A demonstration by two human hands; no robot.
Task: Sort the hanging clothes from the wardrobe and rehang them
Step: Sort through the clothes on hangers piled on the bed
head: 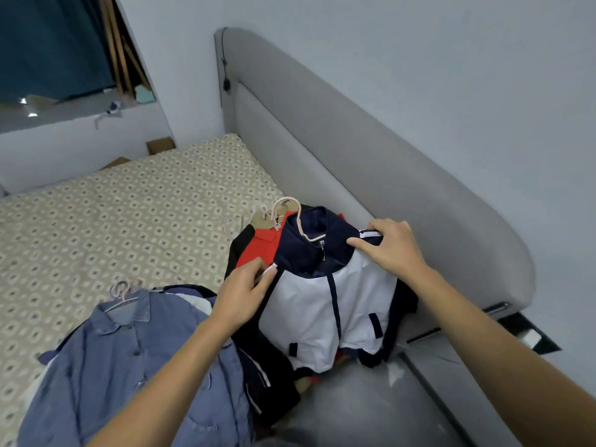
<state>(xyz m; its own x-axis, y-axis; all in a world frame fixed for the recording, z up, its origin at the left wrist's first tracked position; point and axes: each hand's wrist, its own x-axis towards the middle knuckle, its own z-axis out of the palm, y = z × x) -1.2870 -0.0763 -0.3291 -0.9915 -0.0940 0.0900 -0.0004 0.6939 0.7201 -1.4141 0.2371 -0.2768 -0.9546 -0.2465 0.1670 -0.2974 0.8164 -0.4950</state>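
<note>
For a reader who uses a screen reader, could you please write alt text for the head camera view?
Two hands hold a white and navy zip jacket by its shoulders, left hand and right hand, over a pile of hangered clothes on a patterned bed. A red garment lies under it, and a blue denim shirt lies to the left, beside a grey padded headboard.

A bed carries everything: its mattress (129, 208) wears a cream cover printed with small dark diamonds, and a grey upholstered headboard (371, 162) runs along its right side. 2 heaps of hangered clothes lie on it. The near-left heap is topped by a blue denim shirt (129, 366) on a pale hanger (121, 293). The heap by the headboard is topped by a navy-and-white zip jacket (316, 304), over a red garment (263, 245).
</note>
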